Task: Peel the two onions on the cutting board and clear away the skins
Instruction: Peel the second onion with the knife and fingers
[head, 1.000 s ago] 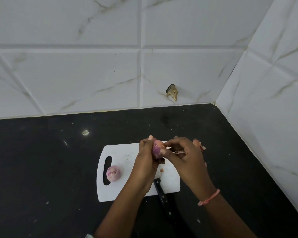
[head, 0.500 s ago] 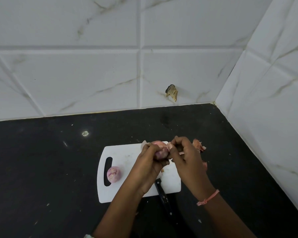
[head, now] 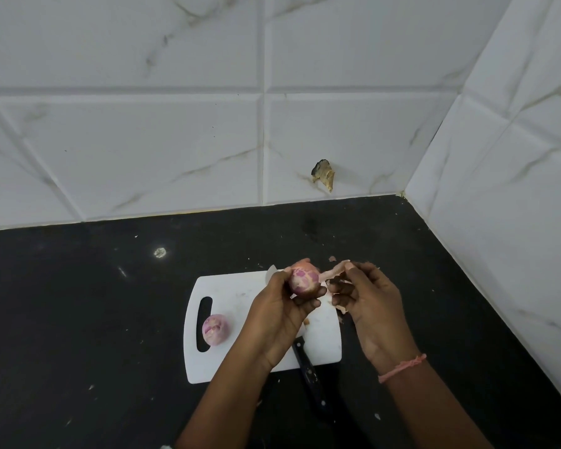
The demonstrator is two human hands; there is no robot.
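Gripping the half-peeled onion [head: 304, 281] from the left, the left hand [head: 280, 311] is curled round it, and the onion is held raised above the far right part of the white cutting board [head: 240, 296], not resting on it. The right hand [head: 366, 299] is set just beside the onion on its right, its fingertips pinched on a pale strip of skin [head: 332, 273] that stretches from the onion's right flank up and away to the right. The strip appears attached to the onion at its inner end, so the coming pull is judged to run rightward, away from the left hand, with the right hand the nearer one to the loose skin. Patches of pale skin are seen across the purple surface, so the peeling of this onion is judged unfinished.

The second onion [head: 215, 329] lies on the left part of the cutting board, just beside the handle slot, well apart from both hands and nearer the left one. A black-handled knife [head: 308, 371] is laid across the near edge of the board and onto the black tabletop [head: 78, 319]. Scraps of skin [head: 340, 311] are seen at the board's right edge, under the right hand, and remain to be cleared.
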